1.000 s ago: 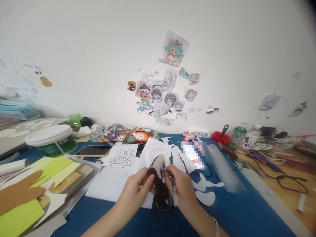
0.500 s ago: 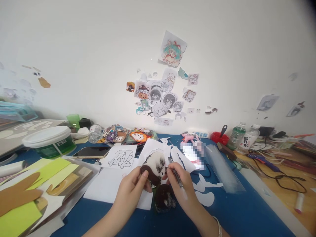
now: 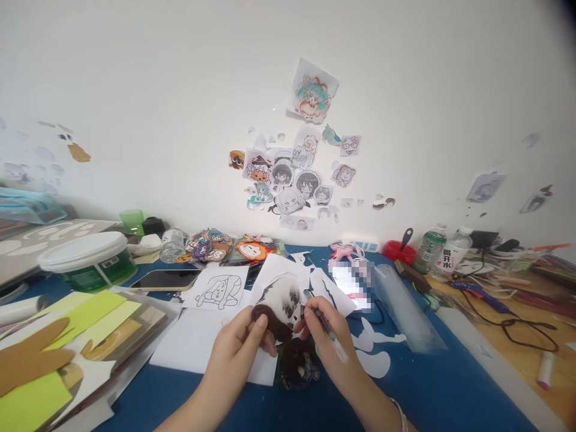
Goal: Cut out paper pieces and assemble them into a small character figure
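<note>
My left hand [image 3: 238, 348] pinches the brown lower left edge of a white and dark brown cut-out [image 3: 279, 300] with black facial markings. Held up above the blue table, the piece tilts towards me. In my right hand [image 3: 346, 369] is a pen [image 3: 335, 342] with a clear barrel, lying across the fingers; those fingers are close to the cut-out's right edge, and I cannot tell whether they touch it. Just below both hands is a round, dark brown, shiny object [image 3: 297, 363] whose kind is unclear. Behind the cut-out lie white paper sheets [image 3: 270, 267].
A line drawing [image 3: 219, 287] and a phone [image 3: 166, 279] lie left of centre. Coloured paper [image 3: 92, 318] and a white-lidded tub [image 3: 85, 258] are further left. To the right are a lit screen [image 3: 348, 285], clear plastic film [image 3: 409, 306], white paper scraps [image 3: 373, 363], a red bowl [image 3: 399, 252] and bottles [image 3: 452, 255].
The cut-out has tilted slightly and shifted a little left with my left hand. My right hand keeps the pen in nearly the same place. The whole view has moved slightly.
</note>
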Motion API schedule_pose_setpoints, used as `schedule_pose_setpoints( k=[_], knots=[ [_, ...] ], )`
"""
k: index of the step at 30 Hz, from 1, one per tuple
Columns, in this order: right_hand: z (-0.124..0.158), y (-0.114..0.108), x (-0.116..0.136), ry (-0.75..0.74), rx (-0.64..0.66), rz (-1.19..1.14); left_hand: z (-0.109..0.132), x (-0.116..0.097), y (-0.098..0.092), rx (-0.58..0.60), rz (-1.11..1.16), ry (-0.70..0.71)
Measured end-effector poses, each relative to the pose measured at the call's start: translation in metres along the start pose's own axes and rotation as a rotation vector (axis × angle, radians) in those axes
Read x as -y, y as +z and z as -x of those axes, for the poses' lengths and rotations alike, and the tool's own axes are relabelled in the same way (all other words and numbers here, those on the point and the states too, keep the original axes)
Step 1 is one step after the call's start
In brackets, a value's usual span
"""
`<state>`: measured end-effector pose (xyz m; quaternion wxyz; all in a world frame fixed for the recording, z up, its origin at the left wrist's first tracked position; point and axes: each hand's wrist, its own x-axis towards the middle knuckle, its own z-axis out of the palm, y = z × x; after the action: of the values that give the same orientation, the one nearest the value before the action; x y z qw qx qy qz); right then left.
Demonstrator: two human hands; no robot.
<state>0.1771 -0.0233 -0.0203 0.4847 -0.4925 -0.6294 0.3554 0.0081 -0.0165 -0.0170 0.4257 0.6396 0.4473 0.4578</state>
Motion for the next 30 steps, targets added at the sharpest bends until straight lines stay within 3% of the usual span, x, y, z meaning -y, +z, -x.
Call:
schedule_pose_setpoints(
  k=[6,12,21,30],
  knots=[
    [-0.002,0.006,-0.009,-0.135,-0.112,0.472,0.004,0.001,0.003,-0.002,-0.072,0.011],
    [-0.003,0.009,-0.013,-0.099,-0.082,0.595,0.006,0.001,0.006,0.027,-0.168,0.037],
    [-0.004,0.008,-0.007,0.08,-0.096,0.54,0.008,0.01,0.011,0.078,-0.19,0.025],
    [-0.005,0.003,-0.009,-0.035,-0.095,0.374,0.003,0.006,0.005,0.033,-0.026,0.001]
  ],
)
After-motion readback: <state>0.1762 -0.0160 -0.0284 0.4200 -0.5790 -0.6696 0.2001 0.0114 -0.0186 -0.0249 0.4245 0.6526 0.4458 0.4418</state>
